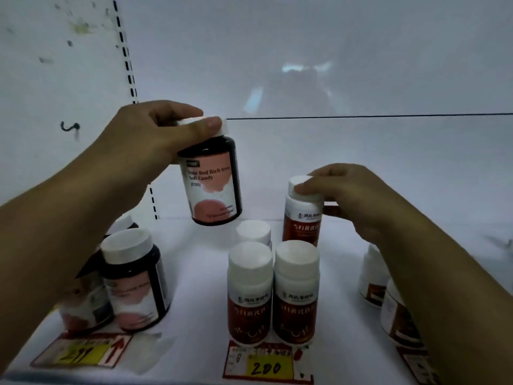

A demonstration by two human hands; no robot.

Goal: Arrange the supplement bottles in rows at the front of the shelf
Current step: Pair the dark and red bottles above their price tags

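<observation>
Above the smooth white shelf (200, 273), the left hand (155, 134) grips a round dark bottle (212, 182) by its white cap. The right hand (352, 195) grips a standing red-and-white bottle (301, 220) behind two more.

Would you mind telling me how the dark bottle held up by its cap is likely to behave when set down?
The dark bottle hangs tilted from the left hand, gripped only by its white cap, so it may swing or slip. Its rigid, rounded body would probably roll if laid down. Its flat base should stand steadily.
</observation>
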